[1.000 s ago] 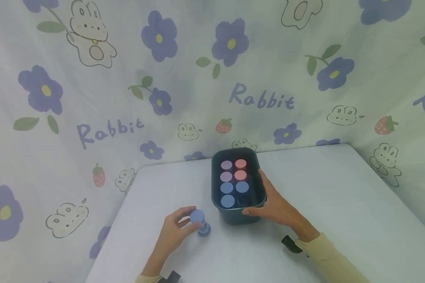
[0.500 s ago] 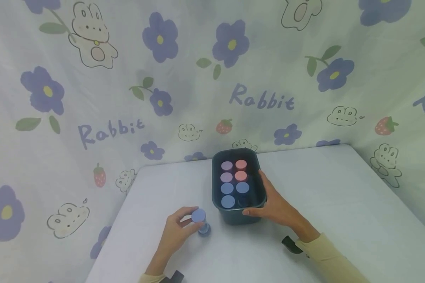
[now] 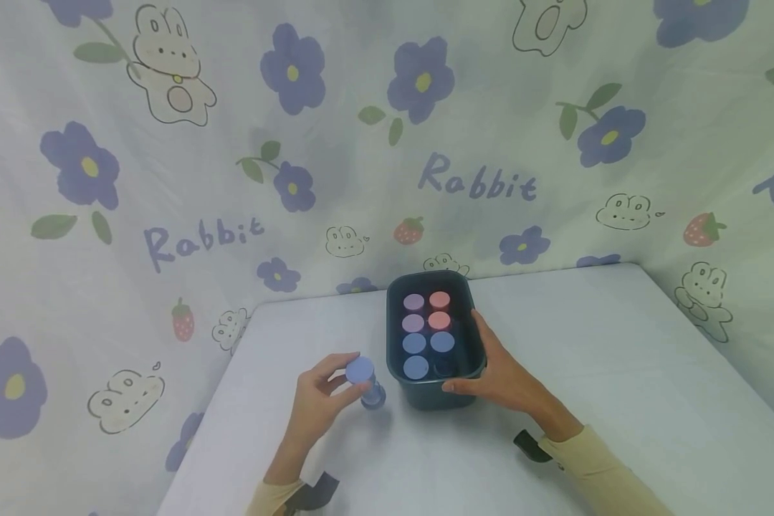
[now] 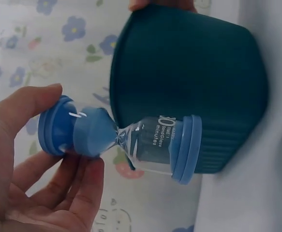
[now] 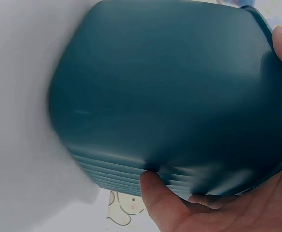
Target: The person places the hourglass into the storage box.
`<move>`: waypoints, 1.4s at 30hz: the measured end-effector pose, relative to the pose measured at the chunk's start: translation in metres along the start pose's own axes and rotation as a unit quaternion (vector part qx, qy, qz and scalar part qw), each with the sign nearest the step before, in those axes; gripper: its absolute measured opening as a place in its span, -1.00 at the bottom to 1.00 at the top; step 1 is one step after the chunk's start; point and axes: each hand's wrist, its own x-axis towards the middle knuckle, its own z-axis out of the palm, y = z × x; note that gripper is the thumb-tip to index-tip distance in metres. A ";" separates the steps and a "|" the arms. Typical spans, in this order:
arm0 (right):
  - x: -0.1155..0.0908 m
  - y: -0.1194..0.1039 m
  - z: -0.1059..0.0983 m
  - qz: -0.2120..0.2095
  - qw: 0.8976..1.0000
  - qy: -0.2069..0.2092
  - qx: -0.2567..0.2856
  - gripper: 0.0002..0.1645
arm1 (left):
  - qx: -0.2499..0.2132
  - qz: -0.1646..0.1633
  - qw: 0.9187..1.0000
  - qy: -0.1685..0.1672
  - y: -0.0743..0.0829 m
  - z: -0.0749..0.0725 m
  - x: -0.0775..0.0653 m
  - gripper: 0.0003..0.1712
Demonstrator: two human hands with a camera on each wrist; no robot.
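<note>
My left hand (image 3: 319, 401) pinches a blue hourglass (image 4: 121, 135) by its top cap, thumb on one side and fingers on the other. The glass hangs tilted above the table, with blue sand in it and white print reading sand glass minutes. Just to its right stands a dark teal bin (image 5: 170, 96), and my right hand (image 3: 506, 373) grips its near right corner, thumb over the front rim. Inside the bin are two purple caps (image 3: 413, 312), two pink caps (image 3: 439, 310) and three blue caps (image 3: 416, 367). A dark gap shows at the near right corner.
The white table (image 3: 587, 344) runs back to a hanging cloth (image 3: 361, 143) printed with rabbits, flowers and strawberries. A dark strap (image 3: 532, 446) sits at the right wrist, and another strap (image 3: 319, 493) at the left.
My left hand has lifted the hourglass up off the table, and it now hangs nearer the bin's rim height. The right hand and the bin have stayed in place.
</note>
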 end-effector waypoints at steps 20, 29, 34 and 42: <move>0.001 0.000 0.000 -0.005 1.000 0.000 0.000 0.59 | -0.021 0.012 0.998 0.059 0.050 -0.007 0.017 -0.44; 0.001 0.002 0.001 -0.007 1.000 0.002 0.004 0.60 | -0.076 0.047 0.994 0.057 0.063 0.004 0.035 -0.44; 0.001 0.002 0.001 -0.005 1.000 0.001 0.006 0.60 | -0.104 0.052 0.992 0.040 0.065 0.014 0.047 -0.43; 0.001 0.001 0.001 -0.006 1.000 0.001 0.000 0.60 | -0.104 0.030 0.994 -0.002 0.061 0.035 0.061 -0.46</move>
